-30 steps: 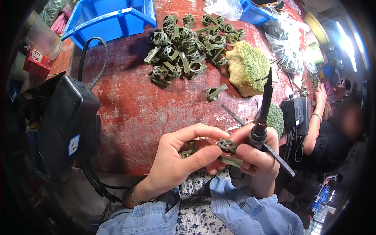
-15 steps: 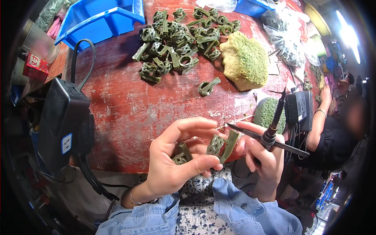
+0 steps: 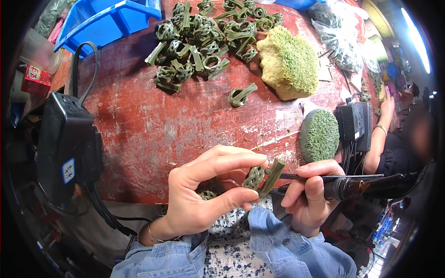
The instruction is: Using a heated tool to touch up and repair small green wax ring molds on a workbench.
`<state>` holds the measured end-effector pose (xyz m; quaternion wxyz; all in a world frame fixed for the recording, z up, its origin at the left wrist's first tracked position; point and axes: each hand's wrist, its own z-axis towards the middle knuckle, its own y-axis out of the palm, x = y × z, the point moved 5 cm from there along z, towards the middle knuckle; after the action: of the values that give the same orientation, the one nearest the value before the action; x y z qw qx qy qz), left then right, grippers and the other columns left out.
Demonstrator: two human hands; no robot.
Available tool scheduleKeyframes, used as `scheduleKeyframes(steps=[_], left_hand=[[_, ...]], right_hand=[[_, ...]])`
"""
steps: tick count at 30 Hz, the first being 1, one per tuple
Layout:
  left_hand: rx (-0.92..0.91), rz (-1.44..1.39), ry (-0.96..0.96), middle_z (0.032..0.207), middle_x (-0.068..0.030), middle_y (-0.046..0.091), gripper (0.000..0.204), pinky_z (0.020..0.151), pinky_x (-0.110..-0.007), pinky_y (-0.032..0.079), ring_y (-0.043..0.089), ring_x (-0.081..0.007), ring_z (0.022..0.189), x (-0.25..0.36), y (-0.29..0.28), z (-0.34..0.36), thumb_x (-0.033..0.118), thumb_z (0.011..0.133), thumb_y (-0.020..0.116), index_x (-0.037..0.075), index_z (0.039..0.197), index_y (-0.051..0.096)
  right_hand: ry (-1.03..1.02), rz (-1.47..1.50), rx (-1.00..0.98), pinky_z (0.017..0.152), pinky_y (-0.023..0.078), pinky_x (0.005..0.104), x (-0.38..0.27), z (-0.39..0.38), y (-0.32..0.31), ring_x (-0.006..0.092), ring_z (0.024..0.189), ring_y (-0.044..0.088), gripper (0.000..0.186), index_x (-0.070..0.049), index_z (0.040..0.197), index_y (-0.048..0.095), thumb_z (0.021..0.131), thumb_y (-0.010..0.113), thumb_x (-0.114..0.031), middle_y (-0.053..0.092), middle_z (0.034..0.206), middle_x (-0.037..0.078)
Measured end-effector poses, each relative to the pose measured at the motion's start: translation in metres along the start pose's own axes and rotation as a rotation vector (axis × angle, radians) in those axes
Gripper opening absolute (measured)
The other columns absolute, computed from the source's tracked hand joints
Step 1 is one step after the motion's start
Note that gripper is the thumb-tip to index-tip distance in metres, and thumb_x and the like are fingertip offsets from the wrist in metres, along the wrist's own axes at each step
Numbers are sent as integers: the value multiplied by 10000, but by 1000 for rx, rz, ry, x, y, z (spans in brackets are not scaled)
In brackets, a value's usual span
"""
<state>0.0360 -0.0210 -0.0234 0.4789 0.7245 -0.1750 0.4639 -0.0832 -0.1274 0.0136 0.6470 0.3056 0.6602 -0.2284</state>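
My left hand (image 3: pixel 197 192) pinches a green openwork ring (image 3: pixel 254 179) with a flat upright stem between thumb and fingertips. Another green openwork piece (image 3: pixel 207 193) sits in the palm, partly hidden by the fingers. My right hand (image 3: pixel 309 197) is closed around two tools. One is a slim dark flat tool (image 3: pixel 336 178), its left end at the ring's stem; whether it touches I cannot tell. The other is a thicker black pen-like tool (image 3: pixel 366 186) pointing right, its far end blurred.
Several similar green rings (image 3: pixel 199 39) lie heaped on the worn red table (image 3: pixel 153 125), with a single ring (image 3: pixel 241 95) nearer me. Right of them are a yellow-green sponge-like block (image 3: pixel 289 65) and a round green pad (image 3: pixel 320 135). Black devices (image 3: pixel 65 143) and a blue bin (image 3: pixel 106 23) stand left.
The black pen-like tool has swung from pointing up to pointing right. The slim tool now lies nearly level, its end at the ring's stem. The table has shifted slightly left in view.
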Motion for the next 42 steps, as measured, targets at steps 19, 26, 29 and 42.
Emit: scheduleKeyframes(steps=[19, 26, 29, 42], left_hand=[[-71, 160, 257, 895, -196, 559, 290, 542, -233, 496, 598, -192, 666, -1, 7, 1, 110, 695, 705, -36, 904, 567], [-35, 113, 185, 983, -162, 583, 356, 694, -279, 515, 579, -226, 907, 0, 1, 2, -75, 646, 655, -22, 993, 594], [-56, 119, 153, 985, -153, 582, 354, 680, -273, 522, 579, -220, 904, -1, 4, 3, -74, 662, 645, -18, 1007, 590], [-45, 203, 217, 944, -231, 544, 334, 461, -203, 456, 568, -141, 577, -3, 5, 4, 134, 763, 647, -61, 1004, 522]], right_hand=[[457, 333, -50, 264, 241, 190, 23, 6, -1, 87, 263, 362, 244, 60, 851, 528, 873, 456, -171, 495, 438, 96], [221, 235, 131, 271, 197, 198, 20, 4, -9, 66, 278, 319, 237, 27, 864, 489, 889, 459, -207, 451, 409, 67], [164, 160, 133, 281, 192, 197, 18, -2, -11, 59, 282, 308, 259, 24, 874, 483, 888, 465, -233, 458, 411, 60], [-22, 4, 217, 305, 213, 196, 10, -3, -12, 45, 304, 311, 293, 33, 837, 463, 890, 458, -255, 403, 391, 8]])
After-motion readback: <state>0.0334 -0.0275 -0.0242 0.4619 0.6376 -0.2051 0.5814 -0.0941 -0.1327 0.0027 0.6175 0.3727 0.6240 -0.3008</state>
